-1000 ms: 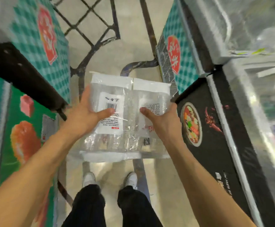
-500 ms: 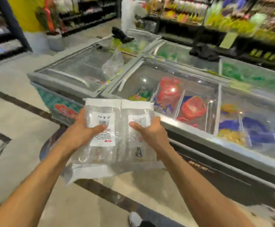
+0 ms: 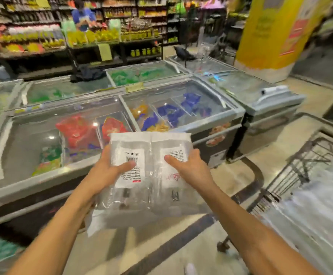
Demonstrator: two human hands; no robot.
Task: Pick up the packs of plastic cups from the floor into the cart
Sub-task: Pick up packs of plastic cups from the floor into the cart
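Two clear packs of plastic cups [image 3: 151, 171], side by side with white labels, are held up in front of me at chest height. My left hand [image 3: 110, 171] grips the left pack, thumb across its barcode label. On the right pack, my right hand [image 3: 189, 169] grips the edge with the thumb on top. The wire shopping cart [image 3: 300, 167] stands at the right, its basket holding several more clear packs [image 3: 320, 205], blurred. The held packs are left of the cart, apart from it.
Glass-topped chest freezers [image 3: 122, 108] with coloured frozen bags run across the middle, directly ahead. Shelves of goods [image 3: 82, 36] line the back. A yellow pillar [image 3: 270, 36] stands at the back right. Bare floor with a dark stripe [image 3: 171, 247] lies below my arms.
My view has swung up from the floor and turned right. The freezers moved left and the cart came into sight at the right. Both hands kept hold of the packs.
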